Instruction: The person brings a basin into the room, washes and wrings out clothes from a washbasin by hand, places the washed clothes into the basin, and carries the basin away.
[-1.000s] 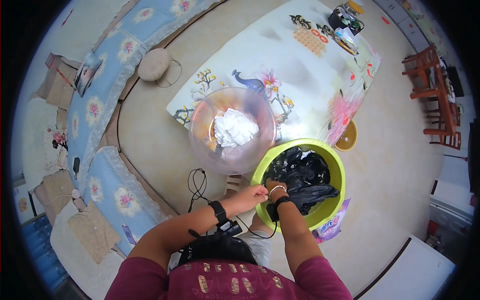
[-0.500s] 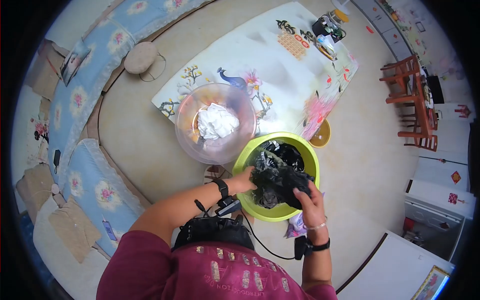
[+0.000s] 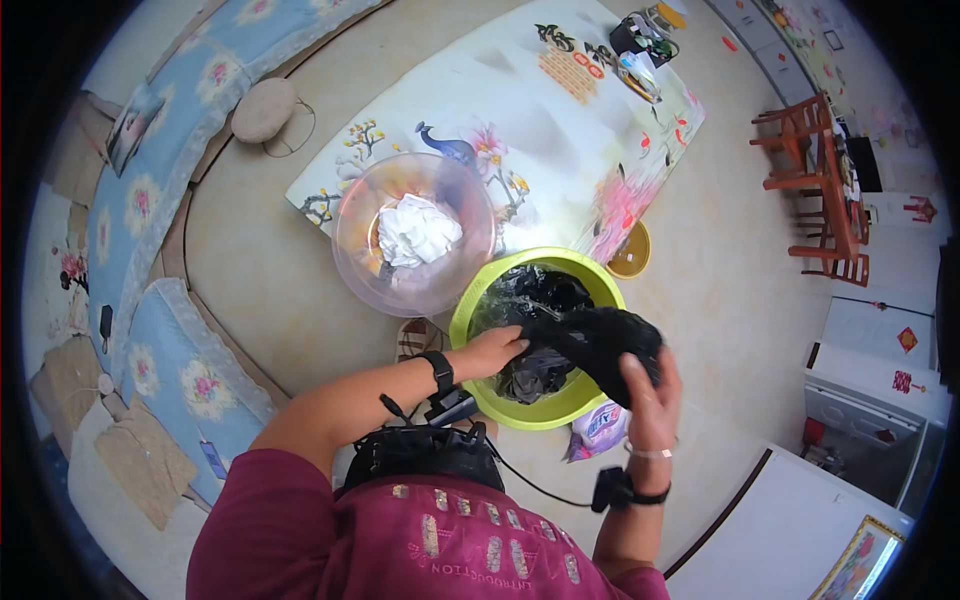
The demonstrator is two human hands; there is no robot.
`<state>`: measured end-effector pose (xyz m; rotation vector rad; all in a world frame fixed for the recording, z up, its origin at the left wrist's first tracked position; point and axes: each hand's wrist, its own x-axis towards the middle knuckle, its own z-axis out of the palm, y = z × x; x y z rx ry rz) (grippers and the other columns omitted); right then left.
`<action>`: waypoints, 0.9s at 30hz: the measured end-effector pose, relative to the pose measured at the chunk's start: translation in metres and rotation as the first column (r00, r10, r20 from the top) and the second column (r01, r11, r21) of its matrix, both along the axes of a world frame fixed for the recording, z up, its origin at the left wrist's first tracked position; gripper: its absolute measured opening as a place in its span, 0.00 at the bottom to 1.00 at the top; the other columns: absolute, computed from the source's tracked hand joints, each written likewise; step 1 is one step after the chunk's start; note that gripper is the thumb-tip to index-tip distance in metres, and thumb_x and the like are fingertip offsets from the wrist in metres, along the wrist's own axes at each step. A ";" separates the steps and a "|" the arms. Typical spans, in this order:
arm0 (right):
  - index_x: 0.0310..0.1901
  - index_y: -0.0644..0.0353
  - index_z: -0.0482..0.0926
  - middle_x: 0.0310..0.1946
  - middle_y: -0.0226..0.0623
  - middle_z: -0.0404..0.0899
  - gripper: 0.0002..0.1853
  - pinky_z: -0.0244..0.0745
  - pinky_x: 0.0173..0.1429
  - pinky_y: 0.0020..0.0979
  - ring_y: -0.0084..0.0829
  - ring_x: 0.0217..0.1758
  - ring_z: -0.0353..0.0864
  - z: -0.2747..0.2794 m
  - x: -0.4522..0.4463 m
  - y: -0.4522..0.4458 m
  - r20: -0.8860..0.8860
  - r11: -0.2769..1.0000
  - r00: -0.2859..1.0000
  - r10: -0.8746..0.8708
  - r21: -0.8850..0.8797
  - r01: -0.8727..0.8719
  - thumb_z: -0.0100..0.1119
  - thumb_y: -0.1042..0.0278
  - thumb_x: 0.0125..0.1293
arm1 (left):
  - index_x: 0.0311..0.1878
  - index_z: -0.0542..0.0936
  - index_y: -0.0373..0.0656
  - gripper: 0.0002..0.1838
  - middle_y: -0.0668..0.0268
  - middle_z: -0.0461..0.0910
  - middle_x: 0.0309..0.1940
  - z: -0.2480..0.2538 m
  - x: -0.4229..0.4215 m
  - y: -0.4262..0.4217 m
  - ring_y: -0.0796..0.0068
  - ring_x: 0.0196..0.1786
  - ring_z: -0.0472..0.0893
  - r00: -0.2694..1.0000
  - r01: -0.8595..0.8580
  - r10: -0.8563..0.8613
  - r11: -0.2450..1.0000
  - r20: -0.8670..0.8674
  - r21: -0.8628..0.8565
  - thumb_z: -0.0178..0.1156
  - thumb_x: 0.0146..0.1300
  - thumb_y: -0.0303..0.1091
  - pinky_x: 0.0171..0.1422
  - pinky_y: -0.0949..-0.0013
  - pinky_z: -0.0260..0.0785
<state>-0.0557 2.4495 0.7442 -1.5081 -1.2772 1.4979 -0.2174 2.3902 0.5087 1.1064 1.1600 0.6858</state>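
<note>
A wet black cloth (image 3: pixel 605 345) is stretched between my two hands above the yellow-green basin (image 3: pixel 462 335). My left hand (image 3: pixel 490 352) pinches its left end at the basin's near left side. The right end is gripped by my right hand (image 3: pixel 650 395), just beyond the basin's right rim. More dark cloth (image 3: pixel 540 375) lies in water inside the basin. To the left of it, a clear plastic basin (image 3: pixel 350 235) holds crumpled white cloth (image 3: pixel 418 230).
Behind the basins is a low table with a peacock-patterned cover (image 3: pixel 520 100). A purple packet (image 3: pixel 598 430) and a yellow-brown bowl (image 3: pixel 632 252) are on the floor. A blue floral sofa (image 3: pixel 140 205) runs along the left; wooden chairs (image 3: pixel 790 140) stand at the right.
My right hand has come out of the basin and moved right, drawing up the black cloth. My left hand has moved from the rim onto the cloth. The whole view has shifted.
</note>
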 end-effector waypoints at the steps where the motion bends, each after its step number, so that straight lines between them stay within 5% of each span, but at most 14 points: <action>1: 0.52 0.66 0.71 0.44 0.34 0.77 0.17 0.69 0.51 0.23 0.21 0.46 0.73 -0.025 0.006 0.003 0.006 0.996 0.998 0.067 -0.059 -0.066 0.56 0.75 0.61 | 0.35 0.69 0.35 0.15 0.49 0.72 0.28 -0.003 0.000 -0.001 0.49 0.34 0.73 0.993 -0.098 0.096 0.995 0.062 0.028 0.48 0.66 0.40 0.40 0.57 0.63; 4: 0.53 0.66 0.68 0.42 0.38 0.78 0.21 0.70 0.52 0.27 0.30 0.46 0.77 -0.116 0.027 0.000 0.021 0.985 0.992 0.125 -0.125 -0.122 0.60 0.73 0.59 | 0.32 0.67 0.36 0.16 0.52 0.70 0.26 0.009 -0.006 0.004 0.57 0.29 0.69 0.995 -0.074 0.069 0.995 0.066 0.069 0.48 0.67 0.42 0.37 0.60 0.62; 6: 0.58 0.63 0.65 0.48 0.47 0.74 0.30 0.68 0.57 0.34 0.43 0.52 0.74 -0.161 0.039 -0.003 0.522 0.924 0.763 0.382 -0.211 -0.319 0.64 0.74 0.52 | 0.31 0.67 0.36 0.17 0.52 0.70 0.26 0.049 -0.016 0.014 0.60 0.28 0.67 0.998 -0.036 0.032 0.998 0.062 0.058 0.48 0.67 0.42 0.37 0.61 0.62; 7: 0.58 0.63 0.65 0.48 0.47 0.74 0.30 0.68 0.57 0.34 0.43 0.52 0.74 -0.169 0.039 -0.005 0.515 0.924 0.767 0.382 -0.211 -0.318 0.64 0.74 0.52 | 0.32 0.67 0.36 0.16 0.59 0.68 0.25 0.067 -0.020 0.020 0.69 0.29 0.66 0.998 0.023 -0.026 0.998 0.049 0.062 0.47 0.68 0.41 0.37 0.65 0.62; 9: 0.61 0.60 0.62 0.57 0.54 0.65 0.38 0.62 0.64 0.38 0.52 0.61 0.65 -0.174 0.028 -0.013 0.527 0.842 0.762 0.376 0.149 -0.518 0.66 0.76 0.46 | 0.33 0.68 0.37 0.16 0.66 0.67 0.24 0.085 -0.020 0.028 0.79 0.31 0.65 0.995 0.087 -0.089 0.994 0.033 0.059 0.45 0.70 0.41 0.38 0.70 0.62; 11: 0.61 0.58 0.62 0.62 0.51 0.59 0.37 0.57 0.67 0.37 0.50 0.65 0.60 -0.173 0.023 -0.015 0.572 0.821 0.732 0.369 0.168 -0.546 0.63 0.80 0.46 | 0.31 0.65 0.37 0.17 0.64 0.63 0.23 0.096 -0.016 0.034 0.76 0.28 0.63 0.988 0.148 -0.151 0.962 -0.004 0.229 0.46 0.69 0.42 0.36 0.67 0.60; 13: 0.60 0.59 0.63 0.62 0.50 0.60 0.35 0.58 0.67 0.36 0.47 0.66 0.60 -0.178 0.026 -0.014 0.174 0.838 0.860 0.480 0.198 -0.508 0.60 0.83 0.46 | 0.31 0.65 0.37 0.17 0.65 0.63 0.23 0.109 -0.011 0.041 0.76 0.28 0.62 0.985 0.158 -0.172 0.943 0.023 0.291 0.46 0.69 0.41 0.35 0.67 0.60; 14: 0.57 0.60 0.66 0.56 0.42 0.67 0.28 0.63 0.61 0.30 0.36 0.60 0.68 -0.175 0.022 -0.015 0.195 0.845 0.891 0.409 0.289 -0.451 0.54 0.85 0.52 | 0.31 0.66 0.37 0.16 0.65 0.64 0.23 0.115 -0.008 0.045 0.77 0.28 0.61 0.981 0.159 -0.188 0.921 0.048 0.356 0.47 0.69 0.41 0.35 0.67 0.60; 15: 0.57 0.60 0.66 0.56 0.42 0.67 0.28 0.63 0.61 0.30 0.36 0.60 0.68 -0.169 0.025 -0.014 0.195 0.843 0.891 0.409 0.292 -0.451 0.54 0.85 0.52 | 0.31 0.66 0.37 0.16 0.65 0.64 0.23 0.119 -0.006 0.050 0.77 0.28 0.61 0.981 0.158 -0.187 0.920 0.047 0.358 0.47 0.69 0.41 0.35 0.67 0.60; 18: 0.51 0.62 0.69 0.38 0.28 0.73 0.14 0.67 0.48 0.20 0.16 0.42 0.68 -0.132 0.023 -0.009 -0.017 0.957 0.969 0.245 0.163 -0.240 0.46 0.81 0.64 | 0.32 0.67 0.36 0.15 0.67 0.63 0.23 0.141 -0.011 0.063 0.85 0.31 0.63 0.976 0.190 -0.215 0.919 0.035 0.344 0.48 0.69 0.39 0.37 0.74 0.62; 21: 0.46 0.63 0.70 0.36 0.30 0.74 0.10 0.69 0.45 0.21 0.18 0.37 0.72 -0.067 0.015 -0.005 -0.237 0.999 0.971 0.040 0.024 -0.035 0.47 0.80 0.63 | 0.36 0.70 0.36 0.13 0.67 0.65 0.26 0.173 -0.016 0.071 0.86 0.33 0.65 0.973 0.046 -0.135 0.908 0.187 0.417 0.50 0.68 0.38 0.40 0.76 0.63; 27: 0.41 0.64 0.72 0.34 0.31 0.75 0.07 0.68 0.44 0.21 0.20 0.36 0.72 -0.004 0.019 0.004 -0.167 0.963 0.975 0.143 0.250 -0.098 0.51 0.79 0.60 | 0.47 0.70 0.37 0.13 0.68 0.71 0.36 0.183 -0.025 0.076 0.82 0.41 0.71 0.967 0.226 -0.256 0.844 -0.004 0.486 0.57 0.63 0.33 0.45 0.73 0.66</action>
